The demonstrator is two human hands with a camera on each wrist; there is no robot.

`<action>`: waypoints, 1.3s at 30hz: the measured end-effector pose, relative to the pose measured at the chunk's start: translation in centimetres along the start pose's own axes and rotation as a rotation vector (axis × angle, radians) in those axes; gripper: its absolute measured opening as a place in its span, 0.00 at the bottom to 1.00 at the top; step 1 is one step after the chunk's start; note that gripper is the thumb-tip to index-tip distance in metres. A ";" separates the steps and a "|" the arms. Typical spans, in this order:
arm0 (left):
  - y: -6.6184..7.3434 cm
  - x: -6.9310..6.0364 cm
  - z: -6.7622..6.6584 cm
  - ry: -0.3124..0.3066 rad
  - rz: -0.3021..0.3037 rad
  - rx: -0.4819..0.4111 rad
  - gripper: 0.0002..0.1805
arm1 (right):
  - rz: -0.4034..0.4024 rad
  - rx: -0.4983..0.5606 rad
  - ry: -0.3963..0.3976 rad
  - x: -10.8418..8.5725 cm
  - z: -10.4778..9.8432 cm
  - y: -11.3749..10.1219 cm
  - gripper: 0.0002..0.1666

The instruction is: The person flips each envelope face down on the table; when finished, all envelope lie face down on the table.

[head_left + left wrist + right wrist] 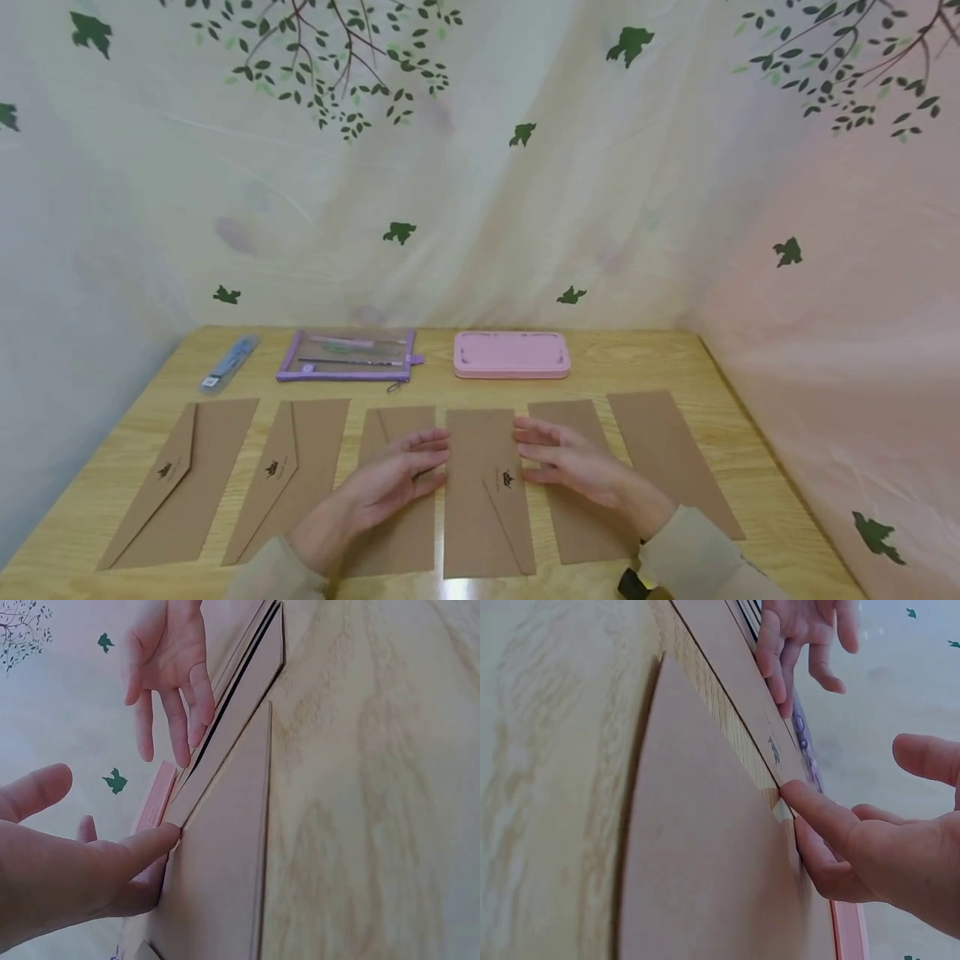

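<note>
Several brown kraft envelopes lie in a row across the table. My left hand (397,479) and right hand (573,462) flank one envelope (480,500), fingertips at its left and right edges, with a crown print and flap line on its right side. The left hand lies over part of the neighbouring envelope (405,542); the right is above the envelope on the other side (585,525). Fingers on both hands are extended and neither grips anything. In the left wrist view, the left hand's fingers (150,844) touch or nearly touch envelope edges.
At the back stand a blue slim packet (228,364), a purple-edged clear zip pouch (345,375) with pens inside, and a pink case (512,356). Two flap-side envelopes (217,492) (322,450) lie left, another envelope (675,467) far right. Leaf-printed curtains (480,192) enclose the table (637,358).
</note>
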State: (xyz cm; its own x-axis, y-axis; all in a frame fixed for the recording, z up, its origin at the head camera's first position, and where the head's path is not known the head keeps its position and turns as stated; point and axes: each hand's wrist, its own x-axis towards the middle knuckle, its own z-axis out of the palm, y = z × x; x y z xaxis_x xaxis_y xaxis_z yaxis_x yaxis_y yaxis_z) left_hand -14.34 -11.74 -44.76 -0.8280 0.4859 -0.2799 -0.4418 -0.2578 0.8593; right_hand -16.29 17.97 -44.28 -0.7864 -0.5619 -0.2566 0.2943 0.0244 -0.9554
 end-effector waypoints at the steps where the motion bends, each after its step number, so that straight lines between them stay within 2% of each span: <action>1: 0.1 0.0 0.0 0.000 0.001 0.000 0.38 | -0.002 0.001 0.001 0.0 0.0 0.0 0.42; 18: 1.1 -0.3 0.3 0.029 -0.024 0.016 0.38 | 0.002 0.023 -0.007 0.1 0.2 -0.5 0.41; 39: 1.1 -0.3 0.4 0.044 -0.036 0.001 0.37 | 0.000 0.030 -0.010 -0.1 0.2 -0.3 0.42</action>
State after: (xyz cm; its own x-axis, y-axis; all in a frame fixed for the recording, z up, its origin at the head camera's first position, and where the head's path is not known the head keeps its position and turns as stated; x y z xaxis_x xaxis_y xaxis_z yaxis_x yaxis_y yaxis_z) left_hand -14.42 -11.82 -43.57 -0.8260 0.4574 -0.3295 -0.4713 -0.2396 0.8488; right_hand -16.22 17.88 -43.98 -0.7810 -0.5702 -0.2548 0.3105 -0.0006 -0.9506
